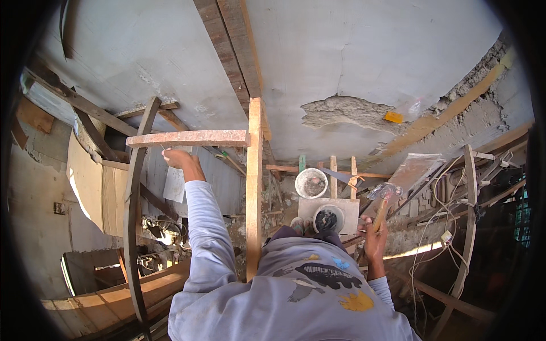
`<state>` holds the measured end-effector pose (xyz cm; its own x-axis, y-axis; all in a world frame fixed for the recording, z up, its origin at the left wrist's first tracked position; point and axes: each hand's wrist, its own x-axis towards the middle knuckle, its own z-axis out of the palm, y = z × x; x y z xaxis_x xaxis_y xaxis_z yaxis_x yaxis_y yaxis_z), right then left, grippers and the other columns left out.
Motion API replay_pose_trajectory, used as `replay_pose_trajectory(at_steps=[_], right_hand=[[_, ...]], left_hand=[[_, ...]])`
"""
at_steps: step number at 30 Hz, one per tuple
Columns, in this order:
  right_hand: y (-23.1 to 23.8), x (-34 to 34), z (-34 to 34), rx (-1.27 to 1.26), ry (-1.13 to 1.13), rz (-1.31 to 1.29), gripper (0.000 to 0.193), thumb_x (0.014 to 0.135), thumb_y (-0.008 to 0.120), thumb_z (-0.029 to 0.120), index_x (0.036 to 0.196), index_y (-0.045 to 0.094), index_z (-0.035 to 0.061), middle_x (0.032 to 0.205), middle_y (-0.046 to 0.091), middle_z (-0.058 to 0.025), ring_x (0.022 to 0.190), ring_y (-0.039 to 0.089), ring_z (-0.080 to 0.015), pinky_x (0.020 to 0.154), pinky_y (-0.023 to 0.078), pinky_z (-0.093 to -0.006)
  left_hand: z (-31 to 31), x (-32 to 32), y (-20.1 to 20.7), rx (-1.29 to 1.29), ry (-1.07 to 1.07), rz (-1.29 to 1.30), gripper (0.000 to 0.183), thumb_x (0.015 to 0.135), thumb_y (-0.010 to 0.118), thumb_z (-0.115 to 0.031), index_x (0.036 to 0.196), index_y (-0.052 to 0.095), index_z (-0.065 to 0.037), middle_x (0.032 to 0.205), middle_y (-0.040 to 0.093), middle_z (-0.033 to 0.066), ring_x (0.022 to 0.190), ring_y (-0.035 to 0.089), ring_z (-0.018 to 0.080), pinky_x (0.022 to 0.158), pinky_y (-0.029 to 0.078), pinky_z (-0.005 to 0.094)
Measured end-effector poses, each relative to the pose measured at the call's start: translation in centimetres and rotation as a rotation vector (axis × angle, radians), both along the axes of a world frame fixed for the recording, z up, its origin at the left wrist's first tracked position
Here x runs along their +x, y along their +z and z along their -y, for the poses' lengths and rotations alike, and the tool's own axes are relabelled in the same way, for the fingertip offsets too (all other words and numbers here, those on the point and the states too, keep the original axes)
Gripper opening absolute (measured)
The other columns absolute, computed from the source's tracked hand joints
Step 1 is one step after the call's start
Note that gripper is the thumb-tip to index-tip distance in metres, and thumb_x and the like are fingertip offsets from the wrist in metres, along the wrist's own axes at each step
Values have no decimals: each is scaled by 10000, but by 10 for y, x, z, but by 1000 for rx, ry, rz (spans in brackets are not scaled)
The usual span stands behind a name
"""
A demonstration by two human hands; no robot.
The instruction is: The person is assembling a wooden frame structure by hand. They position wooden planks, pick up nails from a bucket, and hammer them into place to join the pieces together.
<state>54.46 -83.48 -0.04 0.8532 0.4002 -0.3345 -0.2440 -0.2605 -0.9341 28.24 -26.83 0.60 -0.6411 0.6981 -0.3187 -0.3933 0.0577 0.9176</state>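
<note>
A person in a grey printed shirt is working with both bare hands amid timber framing. The left hand (180, 161) is reaching out just below a short horizontal beam (187, 138), thumb and fingertips pinching a thin nail-like piece (162, 148), too small to identify surely. The beam is spanning from a dark post (133, 187), left of that hand, to a pale upright post (254, 193) on its right. The right hand (373, 238), low on the other side of the body, is wrapping its fingers around the wooden handle of a hammer (379, 215); the hammer's head is pointing away from the person, its outline blurred. Left of the right hand, a bucket with dark contents (342, 220) is standing on a board (350, 208), with a white bucket (298, 183) sitting just beyond. Pale cables (418, 254) are hanging to the right of the right hand. Well beyond it, a wall (398, 45) is showing a broken, rough patch (347, 112).
</note>
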Motion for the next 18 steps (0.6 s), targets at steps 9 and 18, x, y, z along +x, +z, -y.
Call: replay_pose_trajectory(at_steps=[9, 18], right_hand=[[-17, -8, -1, 41, 46, -77, 508, 1077, 582, 131, 1538, 407, 8, 1120, 710, -146, 804, 700, -157, 674, 617, -288], [-9, -21, -7, 0, 69, -16, 468, 1085, 550, 166, 1492, 407, -15, 1128, 688, -168, 822, 690, -189, 670, 624, -316]], left_hand=[[41, 6, 31, 851, -855, -1373, 337, 1105, 471, -239, 1048, 726, -27, 949, 707, 171, 959, 654, 388, 935, 481, 482], [34, 29, 20, 725, -608, -1397, 269, 1049, 548, -251, 894, 616, -42, 841, 653, 189, 832, 620, 412, 855, 447, 501]])
